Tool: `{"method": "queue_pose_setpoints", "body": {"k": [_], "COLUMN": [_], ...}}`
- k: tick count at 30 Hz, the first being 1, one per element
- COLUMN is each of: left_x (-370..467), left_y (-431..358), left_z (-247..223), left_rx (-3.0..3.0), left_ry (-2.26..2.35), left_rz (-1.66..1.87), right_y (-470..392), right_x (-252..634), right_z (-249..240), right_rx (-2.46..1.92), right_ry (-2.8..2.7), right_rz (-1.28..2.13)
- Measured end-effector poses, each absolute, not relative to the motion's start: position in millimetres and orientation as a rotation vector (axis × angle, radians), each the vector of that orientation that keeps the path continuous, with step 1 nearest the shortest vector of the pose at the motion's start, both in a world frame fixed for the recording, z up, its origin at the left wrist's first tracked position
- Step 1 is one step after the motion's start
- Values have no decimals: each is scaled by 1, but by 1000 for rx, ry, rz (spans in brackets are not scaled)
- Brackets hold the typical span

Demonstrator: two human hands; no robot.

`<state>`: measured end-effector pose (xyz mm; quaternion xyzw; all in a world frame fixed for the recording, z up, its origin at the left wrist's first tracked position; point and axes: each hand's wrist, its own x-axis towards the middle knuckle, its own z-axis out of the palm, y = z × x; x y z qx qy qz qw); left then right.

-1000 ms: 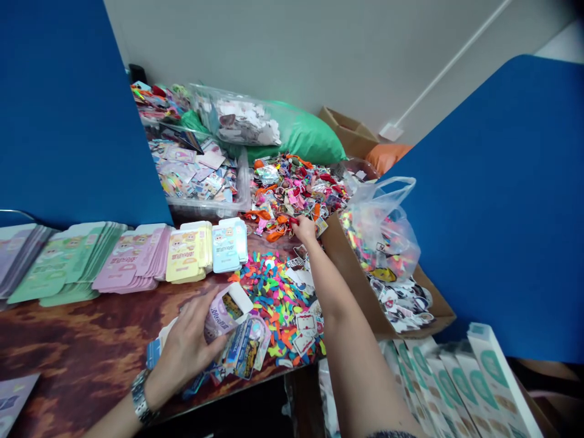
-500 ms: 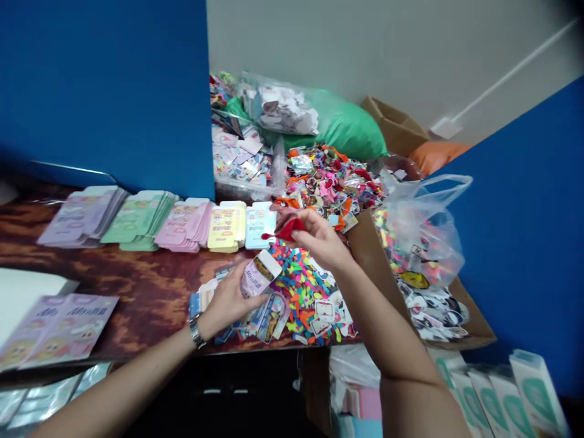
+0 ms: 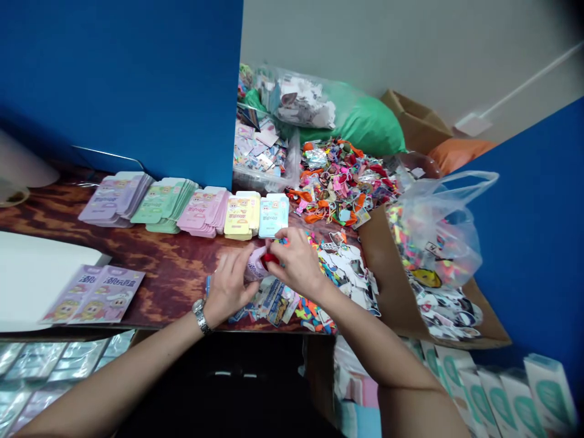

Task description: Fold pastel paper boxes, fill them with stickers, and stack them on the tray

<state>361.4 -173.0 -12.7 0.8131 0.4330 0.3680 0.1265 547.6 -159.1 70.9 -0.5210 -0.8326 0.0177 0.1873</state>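
Note:
My left hand [image 3: 228,286], with a metal watch at the wrist, is wrapped round a small purple box [image 3: 257,265] above the table. Fingers of my right hand [image 3: 296,261] pinch a red item [image 3: 270,258] at the box's upper right opening; part of it is hidden by the fingers. Beneath the hands lie printed cards [image 3: 274,299] and small bright-coloured pieces [image 3: 312,313]. Behind the hands stand a light blue stack of flat boxes [image 3: 274,216] and a yellow stack [image 3: 241,215].
Pink [image 3: 204,211], green [image 3: 160,204] and purple stacks [image 3: 114,198] line the table's back left. Two purple sheets [image 3: 107,294] lie at left. Mixed trinkets [image 3: 342,179] heap at the back. A cardboard box [image 3: 387,274] with a clear bag [image 3: 449,243] stands right.
My right hand has moved down and left, bringing the red item to the box's opening. The box is now tilted toward it. The camera view has shifted, so the table appears further right.

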Motion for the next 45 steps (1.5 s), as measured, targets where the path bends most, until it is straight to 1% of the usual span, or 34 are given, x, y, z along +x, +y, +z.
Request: {"method": "queue_pose_setpoints", "body": {"k": [2,4,8,10,12,15,20,23,26,28,31,34,40,45], "left_x": [360,359,358,358,358,357,351,350,350,349,348,347,345,341], "left_y": [-175,-177,-178,-177,-177,-177,-179,-179,-177,-176,-175,-176,-179,-176], "left_z": [-14,-14,-12,-10,-8,-8,-10,-9,-7,-5,-3,-3,-7,-7], "left_rx": [2367,2314,2197,2155,2161,2273,2435,2367,2218,2104,2006,2098,2403,2272], "left_ry": [1242,1189,1142,1177,1176,1141,1167,1136,1109,1110,1130,1091,992,989], "left_rz": [1073,1069,1035,1009,989,990,934,922,927,928,935,959,851,841], "right_y": [-159,-159,-160,-162,-164,-161,-152,-155,-164,-171,-180,-184,-176,-180], "right_x": [543,545,559,564,564,559,553,550,550,552,558,558,544,555], "right_z": [68,68,75,78,78,74,67,64,60,56,51,50,68,77], "right_rx": [-1371,-1258,-1143,-1124,-1162,-1235,-1078,-1037,-1085,-1127,-1154,-1133,-1207,-1238], "right_ry": [-2468,-2571,-2519,-2406,-2329,-2367,-2449,-2370,-2327,-2315,-2334,-2406,-2519,-2386], "right_rz": [-71,-22,405,519,457,299,382,304,176,150,188,267,599,655]}}
